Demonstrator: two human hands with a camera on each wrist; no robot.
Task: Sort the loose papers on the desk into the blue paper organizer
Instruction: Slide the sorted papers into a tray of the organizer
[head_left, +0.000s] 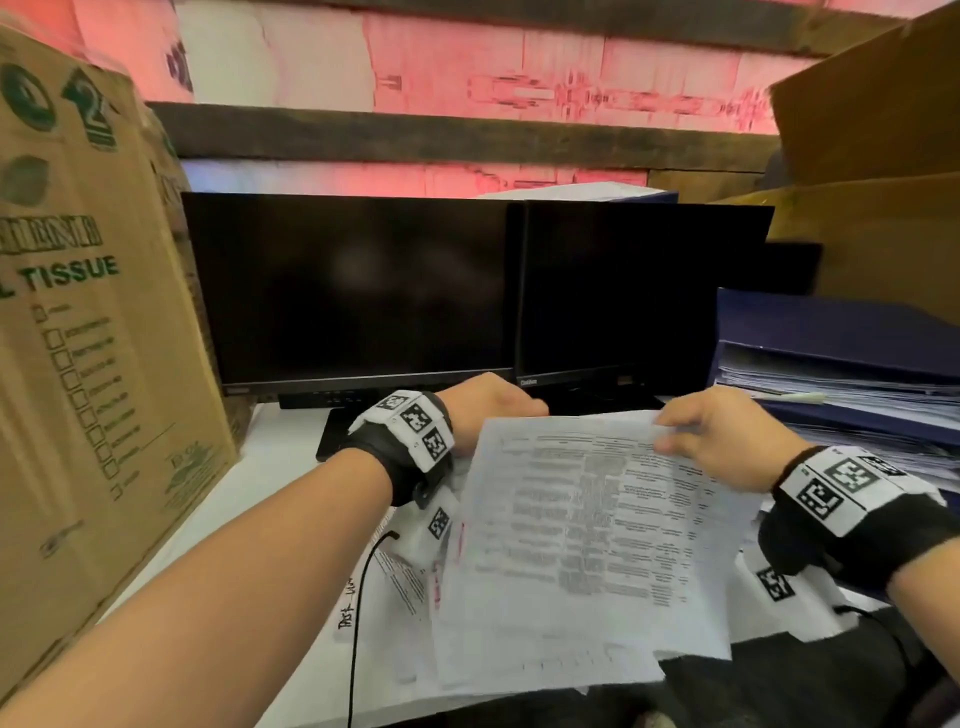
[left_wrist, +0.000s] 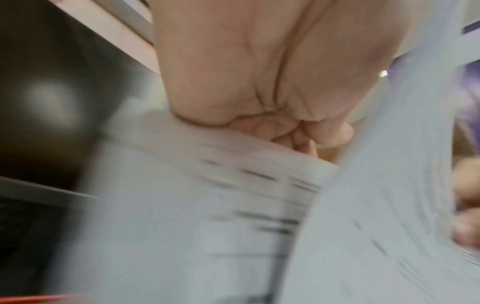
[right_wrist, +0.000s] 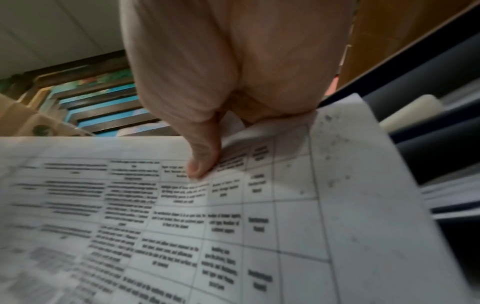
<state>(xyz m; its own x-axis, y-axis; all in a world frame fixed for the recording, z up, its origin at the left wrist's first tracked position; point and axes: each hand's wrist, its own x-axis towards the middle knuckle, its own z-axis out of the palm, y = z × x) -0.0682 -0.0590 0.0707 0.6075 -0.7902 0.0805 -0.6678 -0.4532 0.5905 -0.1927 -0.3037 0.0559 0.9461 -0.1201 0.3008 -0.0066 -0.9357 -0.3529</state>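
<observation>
Both hands (head_left: 597, 421) pinch the printed sheet's (head_left: 592, 535) far edge.

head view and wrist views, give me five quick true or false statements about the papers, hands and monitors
1. The right hand pinches the printed table sheet at its top edge. True.
2. Both black monitors show bright lit screens. False: both screens are dark.
3. The brown cardboard box marked TISSUE stands on the person's left. True.
4. The left hand rests flat on that box. False: it is at the papers' far left edge, in front of the monitors, apart from the box.
5. The dark blue binders stuffed with papers are piled on the left. False: they lie to the right of the monitors.
</observation>
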